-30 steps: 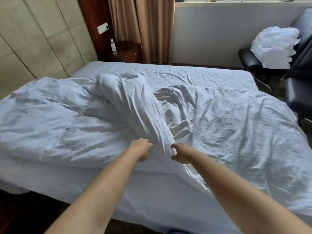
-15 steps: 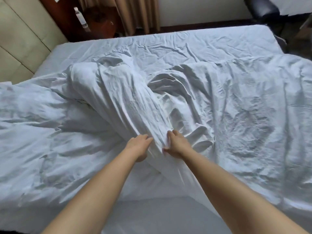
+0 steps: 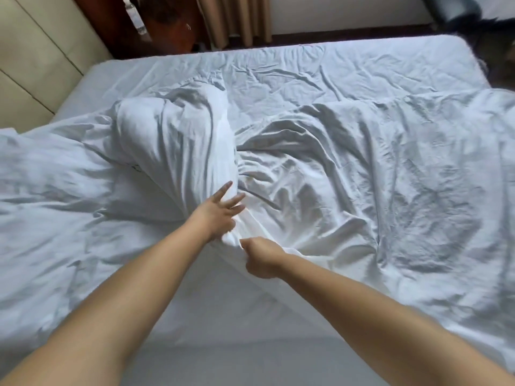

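Two hands at a rumpled duvet (image 3: 348,176) on a bed (image 3: 306,65).
Left hand (image 3: 216,215): fingers (image 3: 225,189) spread, pressing the fabric; right hand (image 3: 260,260) clenches an edge.

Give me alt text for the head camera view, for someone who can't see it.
Two hands work a rumpled white duvet on a bed: the right hand grips a fold, the open left hand touches the bunched part. Beige headboard and brown curtain behind.
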A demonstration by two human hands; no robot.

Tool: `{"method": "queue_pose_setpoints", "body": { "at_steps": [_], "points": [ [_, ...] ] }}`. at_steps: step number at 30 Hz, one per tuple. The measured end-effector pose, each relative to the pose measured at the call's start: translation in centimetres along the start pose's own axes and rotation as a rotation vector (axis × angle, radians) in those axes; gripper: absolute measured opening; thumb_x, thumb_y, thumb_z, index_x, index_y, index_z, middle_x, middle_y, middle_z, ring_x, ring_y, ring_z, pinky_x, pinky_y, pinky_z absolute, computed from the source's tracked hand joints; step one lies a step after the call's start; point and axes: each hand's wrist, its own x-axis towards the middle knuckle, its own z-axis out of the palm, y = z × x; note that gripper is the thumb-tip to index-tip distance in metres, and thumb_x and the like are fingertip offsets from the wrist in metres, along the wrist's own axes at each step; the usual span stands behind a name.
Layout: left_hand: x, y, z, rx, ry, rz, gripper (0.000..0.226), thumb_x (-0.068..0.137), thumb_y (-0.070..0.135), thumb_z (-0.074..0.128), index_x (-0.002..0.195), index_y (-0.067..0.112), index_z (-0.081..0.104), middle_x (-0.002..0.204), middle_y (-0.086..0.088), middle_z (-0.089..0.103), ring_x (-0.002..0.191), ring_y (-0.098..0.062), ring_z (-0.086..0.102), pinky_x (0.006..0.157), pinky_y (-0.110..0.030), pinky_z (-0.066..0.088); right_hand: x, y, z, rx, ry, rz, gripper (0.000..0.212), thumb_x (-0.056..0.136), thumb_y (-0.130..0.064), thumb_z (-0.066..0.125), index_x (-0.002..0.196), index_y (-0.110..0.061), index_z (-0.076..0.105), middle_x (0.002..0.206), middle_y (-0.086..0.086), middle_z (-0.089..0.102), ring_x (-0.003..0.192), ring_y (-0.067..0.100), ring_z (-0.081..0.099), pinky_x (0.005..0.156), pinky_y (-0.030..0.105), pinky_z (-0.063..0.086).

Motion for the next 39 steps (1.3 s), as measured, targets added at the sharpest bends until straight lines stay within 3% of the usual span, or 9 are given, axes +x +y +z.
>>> {"method": "queue_pose_setpoints", "body": {
  "at_steps": [2,5,10,13,16,18,23,32,39],
  "points": [
    [-2.0,-0.8,-1.1,0.003,-0.177,-0.017,0.031,0.098,0.018,0.041,0.125,0.021,0.054,0.138,-0.003,0.052,0.137,-0.026,0.035,0.117,-0.048,0.012,-1.0,-0.8,-0.3,-0.064,0.009,0.009,0.035,0.082,-0.004,0.047,0.115,-0.012,0.051,0.114,0.013,0.060,0.107,0.035,0.055,0.083,0.035,0.047],
    [-5.7,-2.8,-1.9,-0.101,-0.142,-0.245,0.040,0.094,0.009,0.045,0.134,0.013,0.046,0.128,-0.004,0.059,0.118,-0.026,0.057,0.094,-0.035,0.043,-2.7,-2.8,-0.6,-0.102,0.110,0.029,0.066,0.083,-0.005,0.047,0.144,-0.024,0.029,0.121,0.014,0.058,0.108,0.037,0.055,0.088,0.042,0.048],
    [-13.3,-2.3,1.9,-0.381,-0.253,-0.563,0.082,0.078,0.034,0.070,0.146,0.016,0.028,0.133,-0.003,0.055,0.121,-0.022,0.055,0.092,-0.034,0.050,-5.7,-8.6,0.9,-0.165,0.197,0.013,0.066,0.080,-0.001,0.047,0.139,-0.025,0.026,0.117,0.016,0.058,0.103,0.037,0.057,0.079,0.038,0.046],
    [-18.7,1.3,6.5,-0.628,-0.370,-0.598,0.113,0.061,0.033,0.086,0.149,0.011,0.018,0.145,-0.002,0.043,0.125,-0.023,0.052,0.093,-0.034,0.049,-7.1,-11.6,6.3,-0.235,0.066,0.052,0.065,0.080,-0.006,0.052,0.138,-0.024,0.029,0.123,0.013,0.056,0.110,0.035,0.056,0.081,0.036,0.044],
    [-22.5,7.3,11.5,-1.137,-0.491,-0.486,0.111,0.067,0.013,0.085,0.151,0.019,0.013,0.154,0.005,0.026,0.118,-0.022,0.054,0.071,-0.032,0.057,-7.9,-12.7,13.0,-0.270,-0.162,0.169,0.061,0.080,-0.016,0.061,0.135,-0.028,0.037,0.129,0.009,0.053,0.118,0.031,0.053,0.089,0.033,0.043],
    [-24.0,10.6,13.8,-1.425,-0.590,-0.397,0.099,0.074,0.002,0.077,0.151,0.023,0.017,0.148,0.000,0.033,0.121,-0.024,0.050,0.057,-0.031,0.057,-8.1,-13.2,15.7,-0.280,-0.256,0.259,0.066,0.080,-0.024,0.067,0.139,-0.028,0.039,0.134,0.009,0.052,0.124,0.029,0.050,0.096,0.034,0.043],
    [-24.8,12.1,15.2,-1.221,-0.294,-0.243,0.065,0.088,0.006,0.059,0.147,0.014,0.033,0.144,-0.004,0.047,0.127,-0.018,0.049,0.101,-0.026,0.040,-8.1,-14.9,16.3,-0.375,-0.109,0.325,0.054,0.087,-0.021,0.056,0.139,-0.019,0.042,0.138,0.010,0.047,0.126,0.028,0.048,0.100,0.035,0.044],
    [-23.4,4.4,12.5,-1.223,0.123,-0.293,0.063,0.086,0.001,0.040,0.144,0.024,0.039,0.151,0.005,0.032,0.136,-0.019,0.037,0.111,-0.034,0.033,-3.2,-16.5,11.5,-0.353,0.149,0.335,0.052,0.089,-0.016,0.047,0.140,-0.020,0.040,0.137,0.005,0.044,0.131,0.025,0.041,0.097,0.037,0.043],
    [-18.9,-1.9,12.1,-0.801,0.066,-0.263,0.067,0.086,-0.004,0.041,0.145,0.025,0.033,0.156,0.000,0.017,0.140,-0.024,0.028,0.106,-0.040,0.037,3.9,-14.2,8.1,-0.294,0.211,0.321,0.048,0.091,-0.020,0.050,0.138,-0.018,0.043,0.137,0.008,0.042,0.131,0.026,0.038,0.104,0.036,0.039]
  ]
}}
